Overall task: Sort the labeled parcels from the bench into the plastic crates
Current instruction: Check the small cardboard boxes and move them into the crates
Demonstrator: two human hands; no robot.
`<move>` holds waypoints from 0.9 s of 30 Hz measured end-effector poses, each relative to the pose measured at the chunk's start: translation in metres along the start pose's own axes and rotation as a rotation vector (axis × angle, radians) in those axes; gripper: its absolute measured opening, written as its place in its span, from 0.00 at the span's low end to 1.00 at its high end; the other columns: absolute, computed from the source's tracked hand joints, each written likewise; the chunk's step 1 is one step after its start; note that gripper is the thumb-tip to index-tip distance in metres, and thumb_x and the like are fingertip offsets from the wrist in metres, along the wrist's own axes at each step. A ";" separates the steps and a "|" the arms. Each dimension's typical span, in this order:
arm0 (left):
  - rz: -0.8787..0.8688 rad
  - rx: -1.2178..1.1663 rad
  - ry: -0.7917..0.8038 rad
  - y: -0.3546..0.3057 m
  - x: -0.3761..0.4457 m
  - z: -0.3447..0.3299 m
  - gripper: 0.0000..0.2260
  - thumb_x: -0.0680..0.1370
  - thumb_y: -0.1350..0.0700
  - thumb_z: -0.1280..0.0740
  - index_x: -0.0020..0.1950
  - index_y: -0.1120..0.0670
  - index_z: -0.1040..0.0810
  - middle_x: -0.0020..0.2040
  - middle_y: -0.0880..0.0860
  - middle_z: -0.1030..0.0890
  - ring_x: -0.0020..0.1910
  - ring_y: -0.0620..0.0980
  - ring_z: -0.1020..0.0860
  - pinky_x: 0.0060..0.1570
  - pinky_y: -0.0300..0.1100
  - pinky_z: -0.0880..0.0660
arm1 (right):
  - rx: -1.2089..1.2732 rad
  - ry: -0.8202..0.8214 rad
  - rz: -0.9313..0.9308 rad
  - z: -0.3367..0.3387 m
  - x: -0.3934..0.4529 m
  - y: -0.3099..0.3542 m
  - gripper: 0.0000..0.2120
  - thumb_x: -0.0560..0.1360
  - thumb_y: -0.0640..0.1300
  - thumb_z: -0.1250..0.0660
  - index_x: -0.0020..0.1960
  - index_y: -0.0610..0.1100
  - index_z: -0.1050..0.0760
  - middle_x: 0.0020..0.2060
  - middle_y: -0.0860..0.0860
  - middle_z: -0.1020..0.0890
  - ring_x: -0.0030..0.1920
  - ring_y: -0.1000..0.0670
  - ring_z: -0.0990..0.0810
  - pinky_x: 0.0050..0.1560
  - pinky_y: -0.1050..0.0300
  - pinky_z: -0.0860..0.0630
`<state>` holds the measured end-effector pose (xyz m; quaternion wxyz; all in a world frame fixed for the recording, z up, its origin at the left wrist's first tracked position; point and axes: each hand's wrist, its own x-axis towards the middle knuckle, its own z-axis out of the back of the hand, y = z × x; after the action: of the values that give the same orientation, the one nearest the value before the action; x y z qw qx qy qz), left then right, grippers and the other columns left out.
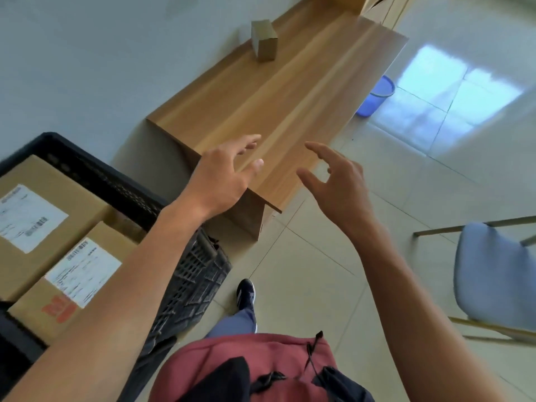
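A small plain cardboard parcel (264, 40) stands upright on the wooden bench (261, 103), far along it near the wall. My left hand (223, 175) hovers over the bench's near end, fingers spread and holding nothing. My right hand (336, 181) hangs beside it above the bench's front corner, fingers loosely extended, also holding nothing. At the left, a black plastic crate (121, 181) holds two cardboard parcels with white labels, a larger parcel (37, 219) and a second parcel (72, 280) with red print.
A blue plastic basket (375, 95) sits on the tiled floor beyond the bench. A chair with a blue cushion (493, 274) stands at the right. My foot in a dark shoe (246, 293) is on the floor between crate and chair.
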<state>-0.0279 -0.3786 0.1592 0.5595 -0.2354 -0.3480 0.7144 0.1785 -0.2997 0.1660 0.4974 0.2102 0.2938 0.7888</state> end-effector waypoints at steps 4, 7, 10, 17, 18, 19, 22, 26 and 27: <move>-0.036 -0.032 0.016 -0.007 0.059 -0.008 0.22 0.83 0.49 0.32 0.78 0.48 0.28 0.71 0.45 0.22 0.68 0.41 0.25 0.69 0.48 0.25 | -0.004 -0.067 -0.009 0.020 0.048 -0.014 0.24 0.79 0.48 0.26 0.74 0.50 0.24 0.69 0.53 0.20 0.66 0.50 0.23 0.66 0.60 0.31; -0.085 -0.036 0.043 -0.020 0.101 -0.018 0.22 0.83 0.49 0.32 0.78 0.50 0.28 0.71 0.46 0.22 0.68 0.41 0.25 0.68 0.46 0.25 | 0.005 -0.102 -0.041 0.032 0.078 -0.030 0.24 0.79 0.48 0.26 0.74 0.52 0.25 0.69 0.55 0.21 0.66 0.48 0.23 0.69 0.51 0.28; -0.100 -0.039 0.088 -0.030 0.138 -0.034 0.22 0.83 0.49 0.33 0.77 0.49 0.28 0.71 0.46 0.22 0.68 0.39 0.25 0.67 0.43 0.25 | 0.033 -0.125 -0.071 0.043 0.101 -0.052 0.23 0.79 0.48 0.27 0.73 0.52 0.25 0.70 0.54 0.21 0.68 0.48 0.23 0.69 0.48 0.27; -0.094 -0.042 0.143 -0.056 0.230 -0.089 0.21 0.83 0.49 0.32 0.77 0.47 0.27 0.69 0.43 0.21 0.67 0.38 0.24 0.68 0.49 0.23 | 0.073 -0.141 -0.112 0.076 0.171 -0.120 0.23 0.79 0.49 0.27 0.74 0.52 0.25 0.71 0.54 0.22 0.71 0.50 0.25 0.71 0.46 0.27; -0.090 -0.041 0.140 -0.062 0.244 -0.098 0.21 0.83 0.49 0.32 0.77 0.47 0.27 0.69 0.43 0.21 0.67 0.38 0.24 0.67 0.49 0.23 | 0.077 -0.140 -0.108 0.082 0.184 -0.131 0.23 0.79 0.49 0.27 0.74 0.53 0.25 0.71 0.54 0.22 0.71 0.49 0.25 0.71 0.46 0.27; -0.084 -0.041 0.139 -0.069 0.258 -0.107 0.21 0.83 0.48 0.32 0.77 0.46 0.27 0.69 0.43 0.21 0.66 0.38 0.24 0.67 0.49 0.23 | 0.081 -0.139 -0.103 0.089 0.198 -0.142 0.23 0.79 0.49 0.27 0.74 0.52 0.25 0.71 0.53 0.22 0.71 0.49 0.25 0.70 0.45 0.27; -0.058 -0.044 0.136 -0.089 0.300 -0.134 0.21 0.83 0.48 0.33 0.77 0.46 0.27 0.69 0.43 0.21 0.67 0.37 0.24 0.68 0.50 0.24 | 0.098 -0.124 -0.098 0.113 0.236 -0.172 0.24 0.79 0.49 0.27 0.73 0.53 0.25 0.71 0.54 0.22 0.72 0.49 0.25 0.71 0.45 0.27; -0.040 -0.036 0.112 -0.116 0.353 -0.166 0.21 0.83 0.50 0.32 0.77 0.48 0.27 0.70 0.44 0.21 0.67 0.39 0.24 0.68 0.50 0.24 | 0.097 -0.102 -0.092 0.150 0.288 -0.206 0.24 0.79 0.48 0.26 0.73 0.52 0.25 0.71 0.54 0.22 0.71 0.50 0.25 0.71 0.48 0.28; -0.034 -0.038 0.103 -0.121 0.364 -0.172 0.21 0.83 0.50 0.32 0.77 0.48 0.27 0.70 0.44 0.21 0.67 0.39 0.24 0.68 0.50 0.24 | 0.093 -0.092 -0.089 0.158 0.300 -0.213 0.24 0.79 0.48 0.26 0.73 0.52 0.24 0.71 0.53 0.22 0.70 0.50 0.25 0.72 0.48 0.28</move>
<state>0.0783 0.0287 0.1588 0.5842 -0.2765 -0.3361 0.6850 0.2930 0.0834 0.1509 0.5345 0.2561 0.3160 0.7408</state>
